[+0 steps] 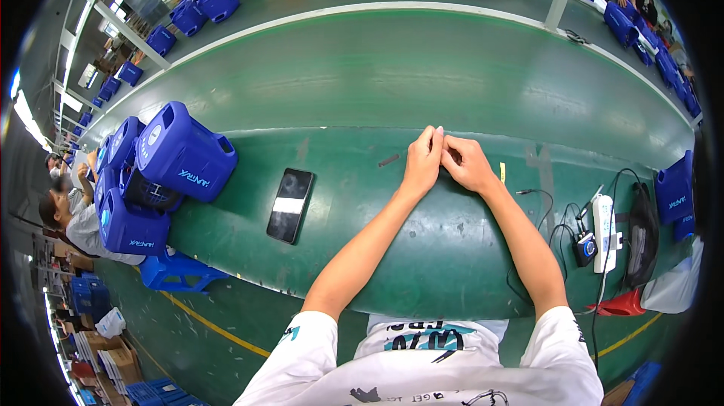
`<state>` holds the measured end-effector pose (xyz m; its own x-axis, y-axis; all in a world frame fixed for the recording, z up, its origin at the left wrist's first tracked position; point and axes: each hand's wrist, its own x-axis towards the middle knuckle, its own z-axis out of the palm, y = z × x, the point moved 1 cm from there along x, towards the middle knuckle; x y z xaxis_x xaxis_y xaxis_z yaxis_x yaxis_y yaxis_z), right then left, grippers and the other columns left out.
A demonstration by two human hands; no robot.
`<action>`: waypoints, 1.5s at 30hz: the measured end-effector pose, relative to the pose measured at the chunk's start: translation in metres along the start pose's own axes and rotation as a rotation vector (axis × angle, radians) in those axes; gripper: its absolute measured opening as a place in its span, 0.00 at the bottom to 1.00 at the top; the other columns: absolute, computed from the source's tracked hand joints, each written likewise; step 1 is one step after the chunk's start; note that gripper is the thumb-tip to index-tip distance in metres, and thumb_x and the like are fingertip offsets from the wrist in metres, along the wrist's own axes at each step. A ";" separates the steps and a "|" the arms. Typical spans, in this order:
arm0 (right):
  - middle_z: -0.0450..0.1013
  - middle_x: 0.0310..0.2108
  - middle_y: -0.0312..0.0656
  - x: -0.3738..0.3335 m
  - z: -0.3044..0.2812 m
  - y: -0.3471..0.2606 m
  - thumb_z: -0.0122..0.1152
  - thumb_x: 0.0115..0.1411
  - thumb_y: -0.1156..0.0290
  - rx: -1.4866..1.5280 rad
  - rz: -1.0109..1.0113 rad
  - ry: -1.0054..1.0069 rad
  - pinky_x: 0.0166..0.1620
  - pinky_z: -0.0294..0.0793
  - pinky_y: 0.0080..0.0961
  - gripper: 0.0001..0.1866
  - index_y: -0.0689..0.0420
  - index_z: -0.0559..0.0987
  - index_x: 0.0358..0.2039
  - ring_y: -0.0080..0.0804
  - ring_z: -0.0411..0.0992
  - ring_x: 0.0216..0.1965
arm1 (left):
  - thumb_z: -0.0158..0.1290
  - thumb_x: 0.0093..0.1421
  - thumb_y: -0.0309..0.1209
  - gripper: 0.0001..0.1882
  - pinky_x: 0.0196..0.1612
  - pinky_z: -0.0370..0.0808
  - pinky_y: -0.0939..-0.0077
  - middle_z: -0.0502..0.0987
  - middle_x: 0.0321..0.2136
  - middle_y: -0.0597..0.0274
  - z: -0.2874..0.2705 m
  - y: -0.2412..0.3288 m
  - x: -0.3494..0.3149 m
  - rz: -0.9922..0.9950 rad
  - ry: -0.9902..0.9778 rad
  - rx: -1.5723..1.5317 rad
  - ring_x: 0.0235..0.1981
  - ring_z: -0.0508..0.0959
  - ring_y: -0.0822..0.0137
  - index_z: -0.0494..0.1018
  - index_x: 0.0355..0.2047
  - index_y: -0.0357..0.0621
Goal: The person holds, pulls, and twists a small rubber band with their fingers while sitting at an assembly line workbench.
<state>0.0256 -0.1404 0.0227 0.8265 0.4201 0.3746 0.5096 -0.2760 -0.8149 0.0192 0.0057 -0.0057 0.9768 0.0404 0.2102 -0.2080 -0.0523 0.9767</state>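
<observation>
My left hand [424, 159] and my right hand [466, 162] meet over the far part of the green worktable [362, 240], their fingertips touching. Both are closed with the fingers curled in, and no object shows between them. Left of my forearms lies a black smartphone [290, 205], flat with its glossy screen up. A small strip of yellow tape [503, 172] sits on the table just right of my right hand. A dark mark [388, 160] is on the surface left of my left hand.
Blue plastic housings [186, 151] are stacked at the table's left end. On the right are a white power strip [603, 232], a small black device [584, 249], loose cables and a black pouch [642, 236]. Beyond runs a green conveyor [422, 59]. Another person [75, 214] sits at far left.
</observation>
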 end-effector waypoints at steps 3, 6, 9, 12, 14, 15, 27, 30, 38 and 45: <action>0.70 0.21 0.42 0.001 -0.002 0.002 0.61 0.67 0.72 -0.018 -0.012 -0.006 0.28 0.66 0.31 0.10 0.63 0.75 0.29 0.32 0.66 0.21 | 0.47 0.79 0.41 0.23 0.29 0.62 0.73 0.59 0.23 0.70 0.002 0.003 0.001 -0.008 0.025 -0.013 0.28 0.58 0.78 0.59 0.28 0.41; 0.70 0.21 0.43 0.001 0.000 0.000 0.61 0.67 0.72 -0.006 0.008 -0.009 0.28 0.66 0.32 0.10 0.63 0.75 0.29 0.32 0.65 0.21 | 0.47 0.79 0.40 0.22 0.28 0.64 0.66 0.61 0.20 0.59 0.001 -0.001 0.002 0.042 0.030 0.032 0.25 0.60 0.71 0.60 0.29 0.37; 0.70 0.21 0.42 0.001 -0.001 0.000 0.61 0.67 0.71 -0.017 -0.014 -0.006 0.28 0.66 0.32 0.10 0.63 0.75 0.29 0.32 0.65 0.21 | 0.46 0.79 0.39 0.22 0.28 0.65 0.66 0.62 0.20 0.59 0.002 -0.001 0.001 0.014 0.050 -0.007 0.25 0.60 0.71 0.60 0.29 0.38; 0.70 0.21 0.43 0.001 -0.001 0.002 0.62 0.67 0.72 -0.012 0.007 -0.007 0.28 0.66 0.32 0.10 0.63 0.75 0.29 0.34 0.66 0.21 | 0.46 0.79 0.39 0.21 0.29 0.66 0.67 0.63 0.20 0.59 0.002 -0.003 0.002 0.031 0.034 0.009 0.25 0.61 0.71 0.61 0.30 0.38; 0.71 0.21 0.43 0.003 -0.001 0.004 0.62 0.67 0.71 -0.019 -0.030 0.000 0.28 0.66 0.32 0.10 0.63 0.75 0.29 0.33 0.66 0.21 | 0.47 0.79 0.40 0.21 0.32 0.66 0.75 0.63 0.24 0.70 0.001 -0.001 0.001 0.006 0.017 -0.035 0.29 0.61 0.78 0.62 0.29 0.42; 0.71 0.21 0.43 0.001 -0.001 0.004 0.62 0.67 0.71 -0.019 -0.028 0.000 0.28 0.66 0.32 0.10 0.63 0.75 0.29 0.33 0.66 0.21 | 0.47 0.79 0.40 0.21 0.32 0.66 0.75 0.63 0.24 0.70 0.002 0.000 0.000 0.004 0.016 -0.036 0.29 0.61 0.78 0.62 0.29 0.42; 0.72 0.21 0.43 0.001 0.000 0.001 0.63 0.67 0.71 -0.023 -0.014 -0.014 0.28 0.67 0.31 0.10 0.63 0.76 0.29 0.32 0.67 0.21 | 0.48 0.79 0.40 0.19 0.32 0.68 0.77 0.67 0.25 0.69 0.001 0.001 0.000 0.007 0.056 -0.041 0.29 0.65 0.79 0.64 0.32 0.42; 0.71 0.21 0.42 0.003 -0.002 0.000 0.63 0.67 0.71 -0.027 -0.005 -0.011 0.28 0.67 0.31 0.10 0.63 0.76 0.29 0.32 0.66 0.21 | 0.48 0.79 0.40 0.19 0.32 0.68 0.76 0.67 0.24 0.70 0.001 0.000 0.003 -0.009 0.046 -0.038 0.29 0.65 0.79 0.64 0.32 0.42; 0.71 0.21 0.42 0.000 -0.001 0.002 0.63 0.67 0.71 -0.021 0.009 -0.014 0.28 0.66 0.31 0.10 0.63 0.76 0.30 0.32 0.65 0.21 | 0.48 0.79 0.40 0.19 0.32 0.68 0.76 0.67 0.24 0.69 0.002 -0.001 0.001 0.019 0.038 -0.017 0.28 0.65 0.79 0.64 0.32 0.42; 0.70 0.21 0.41 0.003 0.003 0.002 0.63 0.66 0.72 -0.016 -0.009 -0.007 0.28 0.67 0.30 0.09 0.63 0.76 0.31 0.30 0.65 0.21 | 0.49 0.78 0.38 0.17 0.30 0.70 0.69 0.71 0.22 0.61 0.000 -0.001 0.001 0.053 0.085 0.005 0.25 0.68 0.72 0.65 0.33 0.39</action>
<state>0.0279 -0.1374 0.0209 0.8200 0.4291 0.3788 0.5210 -0.2857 -0.8043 0.0209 0.0058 -0.0068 0.9567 0.1222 0.2642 -0.2584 -0.0614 0.9641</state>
